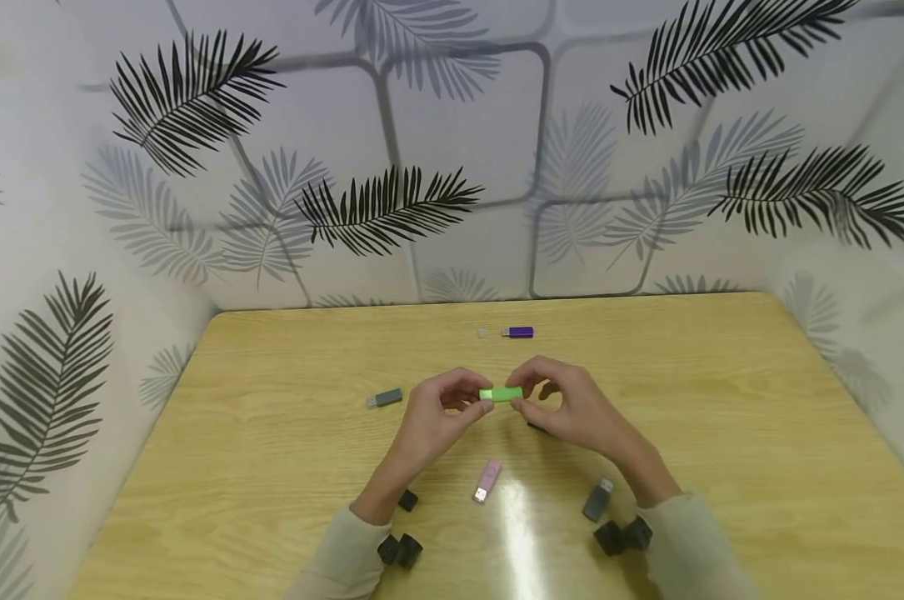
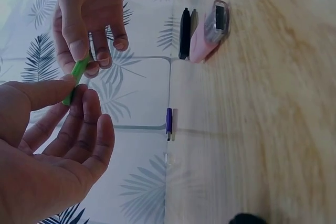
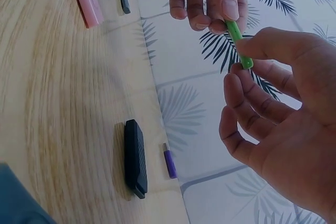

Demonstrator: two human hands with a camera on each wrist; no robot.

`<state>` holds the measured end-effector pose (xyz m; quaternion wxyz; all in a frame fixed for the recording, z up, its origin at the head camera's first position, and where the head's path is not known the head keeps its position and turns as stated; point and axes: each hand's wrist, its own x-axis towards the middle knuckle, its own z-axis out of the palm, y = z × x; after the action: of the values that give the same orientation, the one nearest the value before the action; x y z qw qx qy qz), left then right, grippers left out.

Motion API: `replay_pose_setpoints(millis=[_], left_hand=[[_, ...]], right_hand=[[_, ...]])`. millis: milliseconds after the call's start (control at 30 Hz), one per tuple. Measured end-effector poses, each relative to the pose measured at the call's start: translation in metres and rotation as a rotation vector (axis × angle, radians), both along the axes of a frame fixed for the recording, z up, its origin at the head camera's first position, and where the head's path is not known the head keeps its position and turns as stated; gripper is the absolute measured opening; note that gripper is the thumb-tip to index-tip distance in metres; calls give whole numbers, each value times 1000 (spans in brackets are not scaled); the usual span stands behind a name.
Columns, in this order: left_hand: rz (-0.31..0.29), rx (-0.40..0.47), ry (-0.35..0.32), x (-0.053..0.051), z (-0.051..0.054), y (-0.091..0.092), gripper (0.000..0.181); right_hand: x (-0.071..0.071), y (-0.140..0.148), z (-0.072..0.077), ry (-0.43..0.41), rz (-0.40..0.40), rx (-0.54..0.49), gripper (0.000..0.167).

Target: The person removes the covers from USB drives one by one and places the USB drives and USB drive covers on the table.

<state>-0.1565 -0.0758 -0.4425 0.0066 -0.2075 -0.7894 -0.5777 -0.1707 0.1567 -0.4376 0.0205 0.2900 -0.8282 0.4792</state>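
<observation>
Both hands hold a green USB stick (image 1: 502, 394) above the table, one at each end. My left hand (image 1: 438, 414) pinches its left end between thumb and fingertips; my right hand (image 1: 564, 404) pinches the right end. In the left wrist view the green stick (image 2: 77, 78) is tilted between the two thumbs, its ends partly covered by fingers. Below the hands a pink USB stick (image 1: 487, 481) lies on the table. A black USB stick (image 3: 135, 158) is partly hidden under my right hand in the head view.
A grey USB stick (image 1: 385, 398) lies to the left, and a dark one (image 1: 597, 500) near the right forearm. At the back lie a purple USB stick (image 1: 518, 332) and a small clear cap (image 1: 483, 333). Black blocks (image 1: 400, 551) show beside the sleeves. Leaf-patterned wall covering (image 1: 459, 125) borders the table.
</observation>
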Motion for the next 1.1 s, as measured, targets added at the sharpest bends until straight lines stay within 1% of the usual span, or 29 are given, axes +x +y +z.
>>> replay_pose_setpoints(millis=[233, 400, 533, 700, 933, 1100], left_hand=[[-8, 2, -7, 4, 4, 1, 17], [-16, 19, 23, 7, 8, 1, 18], [-26, 46, 37, 9, 11, 0, 19], [-37, 70, 45, 10, 14, 0, 19], [-52, 72, 68, 11, 20, -1, 17], [-58, 75, 70, 12, 24, -1, 18]], right_hand=[[5, -1, 2, -25, 18, -36, 23], [7, -2, 4, -23, 55, -72, 26], [8, -2, 7, 13, 67, -91, 27], [10, -1, 11, 67, 53, -94, 29], [13, 0, 19, 174, 37, -83, 30], [14, 0, 24, 216, 36, -70, 30]])
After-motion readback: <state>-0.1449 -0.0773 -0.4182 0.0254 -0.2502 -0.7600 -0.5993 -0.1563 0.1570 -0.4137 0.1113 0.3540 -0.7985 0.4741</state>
